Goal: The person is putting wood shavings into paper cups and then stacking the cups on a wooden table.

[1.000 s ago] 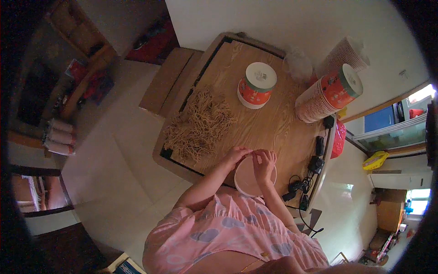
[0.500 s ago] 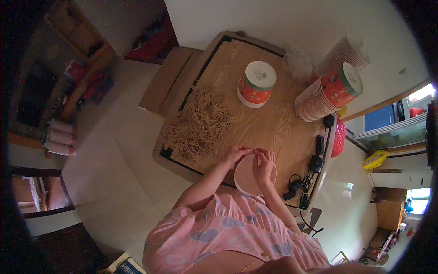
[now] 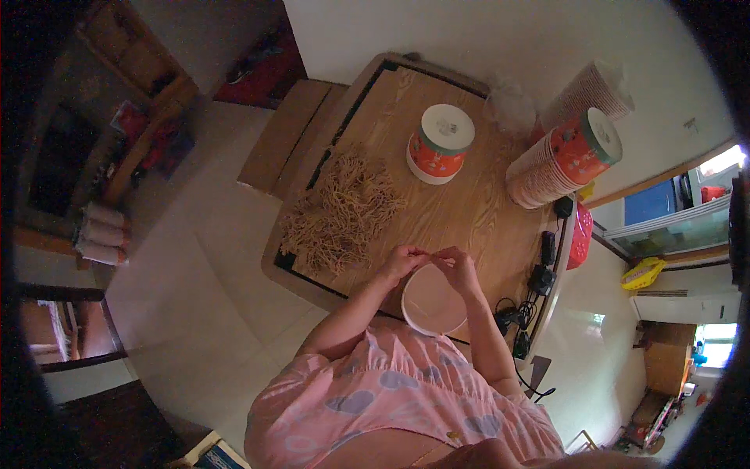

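With fingertips narrowly meeting, the left hand (image 3: 408, 260) and right hand (image 3: 458, 270) are working at an open tub's (image 3: 435, 306) far rim, by the table's (image 3: 476, 234) near edge; their hold I cannot tell. Work is looking unfinished: tangled strands (image 3: 344, 211) are lying toward the left edge.

Room: a home, seemingly a living area;
Floor: pale, glossy tiles (image 3: 226, 266), a red mat (image 3: 283, 84) toward the far left;
Table: wood-grain top (image 3: 449, 215) beside a plain white wall (image 3: 422, 27);
Left side: wooden shelving (image 3: 146, 123) with household clutter;
Right side: glass panes (image 3: 664, 232); farther off, a bright window (image 3: 717, 339)
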`<state>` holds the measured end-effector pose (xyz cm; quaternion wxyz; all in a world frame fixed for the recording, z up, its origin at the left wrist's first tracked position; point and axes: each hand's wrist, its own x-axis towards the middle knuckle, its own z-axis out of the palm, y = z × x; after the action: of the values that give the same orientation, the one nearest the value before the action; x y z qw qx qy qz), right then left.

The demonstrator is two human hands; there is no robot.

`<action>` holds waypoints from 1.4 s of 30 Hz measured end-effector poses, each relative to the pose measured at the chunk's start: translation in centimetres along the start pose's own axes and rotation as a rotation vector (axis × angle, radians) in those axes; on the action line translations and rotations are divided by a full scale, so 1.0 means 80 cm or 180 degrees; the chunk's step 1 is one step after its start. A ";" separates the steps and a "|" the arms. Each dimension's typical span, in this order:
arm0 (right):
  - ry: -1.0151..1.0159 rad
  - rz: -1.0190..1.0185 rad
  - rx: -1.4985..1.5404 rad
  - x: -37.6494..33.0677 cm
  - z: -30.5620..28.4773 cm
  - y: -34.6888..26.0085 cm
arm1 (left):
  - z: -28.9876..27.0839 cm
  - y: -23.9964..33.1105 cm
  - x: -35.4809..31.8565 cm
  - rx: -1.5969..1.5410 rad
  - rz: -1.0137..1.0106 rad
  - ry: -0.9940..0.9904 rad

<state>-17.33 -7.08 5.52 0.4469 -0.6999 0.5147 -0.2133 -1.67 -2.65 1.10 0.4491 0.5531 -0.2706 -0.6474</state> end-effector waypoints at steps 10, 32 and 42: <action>0.0073 0.0088 -0.0023 0.001 0.001 -0.011 | -0.003 -0.002 0.005 -0.0217 0.0095 0.0203; -0.0343 -0.0089 -0.0477 0.018 -0.003 -0.001 | 0.011 0.036 -0.027 0.2090 0.1702 0.0555; -0.0430 0.0066 -0.0344 0.018 -0.005 -0.010 | 0.009 0.032 -0.027 0.2193 0.1812 0.0543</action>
<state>-16.66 -8.49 6.17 0.4443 -0.7304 0.5014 -0.1329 -1.69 -2.02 4.43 0.4197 0.6252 -0.5735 -0.3226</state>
